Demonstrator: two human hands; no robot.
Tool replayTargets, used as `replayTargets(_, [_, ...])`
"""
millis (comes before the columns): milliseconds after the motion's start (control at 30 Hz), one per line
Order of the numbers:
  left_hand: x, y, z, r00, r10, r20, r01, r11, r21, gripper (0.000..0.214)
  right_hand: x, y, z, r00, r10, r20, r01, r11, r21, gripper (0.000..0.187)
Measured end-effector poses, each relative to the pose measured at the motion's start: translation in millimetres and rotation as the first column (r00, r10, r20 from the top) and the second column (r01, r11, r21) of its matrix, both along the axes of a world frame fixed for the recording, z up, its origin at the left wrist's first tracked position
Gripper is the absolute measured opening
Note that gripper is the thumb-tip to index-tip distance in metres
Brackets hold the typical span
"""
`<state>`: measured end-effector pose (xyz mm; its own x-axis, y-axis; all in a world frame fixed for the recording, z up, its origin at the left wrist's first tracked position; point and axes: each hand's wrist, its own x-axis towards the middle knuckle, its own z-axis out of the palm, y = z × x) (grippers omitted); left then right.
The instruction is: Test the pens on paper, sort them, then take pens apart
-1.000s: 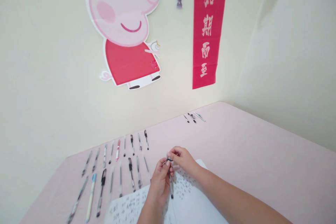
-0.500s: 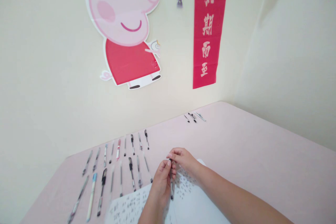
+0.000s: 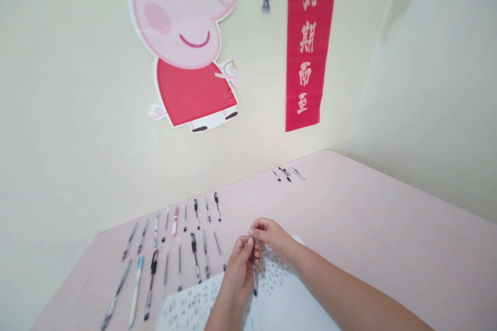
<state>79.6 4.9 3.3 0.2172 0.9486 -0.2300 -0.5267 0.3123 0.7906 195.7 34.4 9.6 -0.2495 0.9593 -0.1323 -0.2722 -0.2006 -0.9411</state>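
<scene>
A slim pen, dark with a greyish, partly clear-looking barrel and a black lower end, is at the hands; the pen (image 3: 255, 280) slants steeply, its upper end hidden at the fingertips and its lower end showing below the left palm. The left hand (image 3: 241, 264) is curled around it, thumb near the top, while the right hand (image 3: 267, 232) has its thumb and fingertips pinched together at that upper end; what lies between them cannot be made out. Directly beneath the hands lies an open notebook (image 3: 289, 302), handwriting covering much of the left page and the upper part of the right. To the left of the hands, two slanting rows of pens rest on the pink tabletop (image 3: 388, 232): the nearer row includes a cream pen with a blue cap (image 3: 135, 292) and black-capped gel pens (image 3: 151, 284), the farther one a pink pen (image 3: 175, 221). Well beyond the hands, slightly to their right, small dark pen parts (image 3: 284, 173) lie beside a slim silvery piece (image 3: 296, 172). Past everything, a Peppa Pig cutout (image 3: 196, 90) and a red banner (image 3: 308, 77) with pale Chinese characters hang on the wall.
</scene>
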Motion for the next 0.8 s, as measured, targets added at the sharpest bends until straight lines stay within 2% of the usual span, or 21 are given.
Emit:
replayTargets(233, [-0.5,-0.1,0.4,1.000,-0.005,-0.009,0.005,1.000,-0.003,0.029,0.4,0.8,0.7,0.998,-0.052,0.042,0.051,0.999,0.014,0.032])
replayTargets(367, [0.0,-1.2,0.3,1.000,-0.016,-0.011,0.016,1.000,-0.006,0.030,0.5,1.9,-3.6,1.000,0.003,0.030,-0.004,1.000,0.028,0.037])
replayTargets(533, [1.3,-1.5,0.2,0.999,-0.030,-0.025,0.030,1.000,-0.010,0.032,1.4,1.3,-0.7,0.999,-0.026,0.044,0.026,1.000,0.003,0.036])
replayTargets(667, [1.1,-0.8,-2.2,1.000,-0.025,-0.015,0.025,0.999,-0.023,0.033,1.6,0.1,4.5,1.000,0.011,0.017,-0.010,1.000,-0.025,0.036])
replayTargets(800, [0.7,-0.4,-4.3,1.000,-0.026,-0.001,0.026,0.999,-0.040,0.032,1.0,0.3,0.4,0.999,0.035,0.006,-0.035,0.999,0.003,0.039])
